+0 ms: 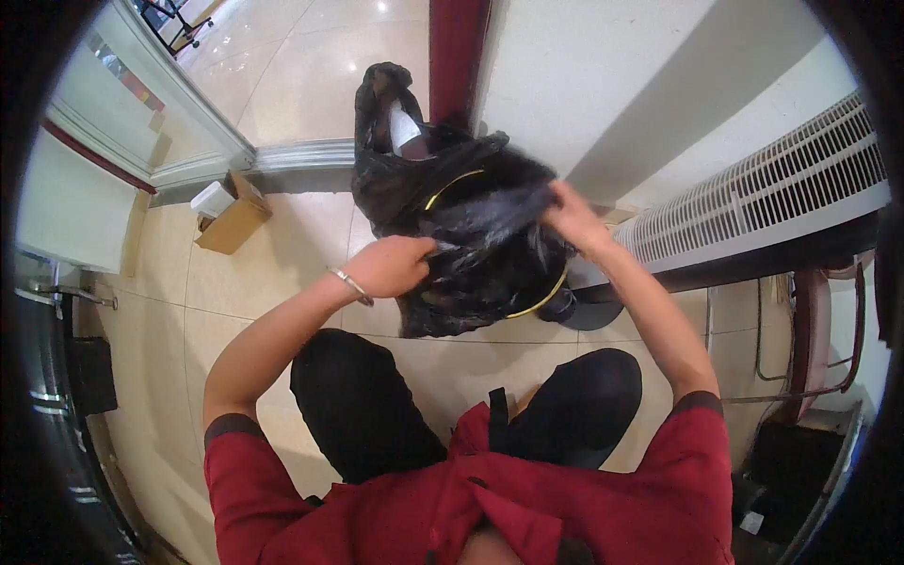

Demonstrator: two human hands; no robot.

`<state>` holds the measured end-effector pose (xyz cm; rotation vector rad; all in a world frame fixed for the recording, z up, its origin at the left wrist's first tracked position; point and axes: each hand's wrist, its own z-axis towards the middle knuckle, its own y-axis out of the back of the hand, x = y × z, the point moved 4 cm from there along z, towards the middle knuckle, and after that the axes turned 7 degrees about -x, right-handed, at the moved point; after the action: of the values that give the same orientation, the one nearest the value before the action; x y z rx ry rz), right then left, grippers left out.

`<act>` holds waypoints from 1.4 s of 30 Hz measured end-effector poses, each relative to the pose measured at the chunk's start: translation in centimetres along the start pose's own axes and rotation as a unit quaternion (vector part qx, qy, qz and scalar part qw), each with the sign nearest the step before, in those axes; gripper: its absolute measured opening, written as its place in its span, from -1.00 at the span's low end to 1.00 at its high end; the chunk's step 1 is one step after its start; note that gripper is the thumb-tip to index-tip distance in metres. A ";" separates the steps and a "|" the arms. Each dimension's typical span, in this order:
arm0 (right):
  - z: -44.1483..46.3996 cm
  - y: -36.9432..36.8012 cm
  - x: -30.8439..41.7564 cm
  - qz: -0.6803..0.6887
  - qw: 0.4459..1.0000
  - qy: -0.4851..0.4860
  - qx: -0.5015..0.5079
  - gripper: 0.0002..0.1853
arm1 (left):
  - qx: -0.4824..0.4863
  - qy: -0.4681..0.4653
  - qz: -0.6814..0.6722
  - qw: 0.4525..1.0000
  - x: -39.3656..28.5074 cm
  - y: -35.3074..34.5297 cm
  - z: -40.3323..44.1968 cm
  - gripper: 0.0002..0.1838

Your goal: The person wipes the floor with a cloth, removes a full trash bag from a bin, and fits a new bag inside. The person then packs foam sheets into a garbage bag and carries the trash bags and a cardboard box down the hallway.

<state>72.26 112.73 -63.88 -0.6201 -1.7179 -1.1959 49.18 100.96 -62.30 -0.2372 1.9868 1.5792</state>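
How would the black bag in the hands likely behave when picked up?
The bag would probably flop and fold, as it is crumpled between the left hand and right hand. Its glossy sheen suggests thin plastic, perhaps slightly slippery.

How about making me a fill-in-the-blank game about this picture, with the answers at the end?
1. The left hand and right hand hold a plastic bag coloured ____.
2. A shiny bracelet circles the person's ____ wrist.
3. The open brown box on the floor is made of ____.
4. The main colour of the person's shirt is ____.

Missing words: black; left; cardboard; red.
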 end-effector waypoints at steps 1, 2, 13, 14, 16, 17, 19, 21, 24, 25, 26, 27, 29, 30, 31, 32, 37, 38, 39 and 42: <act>-0.6 -0.3 0.3 -0.030 0.996 -0.022 0.079 -0.60 | -0.008 0.003 0.011 1.000 0.6 0.0 0.4 -0.79; -1.4 -0.6 0.8 -0.059 0.985 -0.043 0.158 -0.58 | -0.010 0.004 0.012 1.000 1.3 0.0 0.7 -0.79; -0.8 -5.2 -4.7 -0.320 0.910 0.099 0.246 -0.60 | 0.026 -0.111 -0.087 0.990 0.3 -2.7 4.4 -0.51; -0.7 -6.5 -6.0 -0.359 0.868 0.057 0.339 -0.58 | 0.079 -0.077 -0.089 0.990 0.9 -4.0 5.1 -0.50; 0.4 -5.0 -4.3 -0.487 0.860 0.150 0.035 -0.74 | 0.108 -0.080 -0.050 0.990 1.4 -4.8 6.4 -0.56; 0.8 -3.7 -3.6 -0.409 0.896 0.170 -0.018 -0.74 | 0.023 -0.086 0.010 0.996 1.7 -4.6 6.9 -0.63; 1.6 -0.5 -3.2 -0.261 0.954 0.132 -0.074 -0.75 | -0.122 -0.132 0.078 0.981 1.6 -2.9 7.0 -0.78; 2.3 2.3 -5.1 -0.071 0.994 0.009 -0.088 -0.79 | -0.137 -0.103 0.050 0.984 3.2 -1.8 7.4 -0.85; 2.7 3.7 -6.6 0.121 0.982 -0.074 -0.123 -0.84 | -0.073 -0.009 -0.088 0.993 6.4 -0.3 7.8 -0.89; 2.9 3.6 -7.0 0.138 0.972 -0.112 -0.152 -0.82 | -0.062 0.010 -0.124 0.990 7.6 -0.4 8.0 -0.89; 3.2 3.4 -7.5 0.156 0.960 -0.150 -0.180 -0.79 | -0.061 0.009 -0.122 0.991 8.5 -0.6 8.2 -0.89; 4.0 3.2 -8.3 0.051 0.971 -0.142 -0.186 -0.75 | -0.041 0.033 -0.210 0.976 9.2 -0.8 8.3 -0.90; 6.0 2.5 -9.7 0.058 0.974 -0.129 -0.177 -0.74 | -0.023 0.104 -0.347 0.932 10.4 -1.5 8.5 -0.94; 6.3 2.1 -9.2 0.065 0.977 -0.118 -0.166 -0.72 | -0.023 0.105 -0.347 0.932 10.8 -1.9 8.6 -0.94; 6.1 2.0 -7.4 0.061 0.978 -0.133 -0.149 -0.69 | -0.052 0.159 -0.423 0.890 11.7 -2.3 8.7 -0.92; 6.9 2.0 -8.3 0.061 0.978 -0.132 -0.149 -0.69 | -0.081 0.212 -0.495 0.839 12.5 -2.7 8.7 -0.89; 9.0 1.3 -10.3 -0.048 0.983 -0.133 -0.115 -0.73 | -0.096 0.267 -0.420 0.862 13.9 -5.1 9.2 -0.55; 9.1 1.2 -10.4 -0.113 0.979 -0.120 -0.118 -0.72 | -0.108 0.268 -0.316 0.904 14.8 -5.8 9.7 -0.60; 9.1 1.0 -11.0 -0.100 0.981 -0.131 -0.101 -0.71 | -0.113 0.210 -0.241 0.941 16.6 -7.2 10.2 -0.65; 8.2 0.8 -13.1 0.050 0.978 -0.192 -0.057 -0.67 | -0.095 0.103 -0.183 0.973 18.5 -9.5 9.1 -0.75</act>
<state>75.46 121.82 -75.97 -1.0515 -1.9162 -1.1636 41.65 110.77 -81.39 -0.8237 1.8058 1.5475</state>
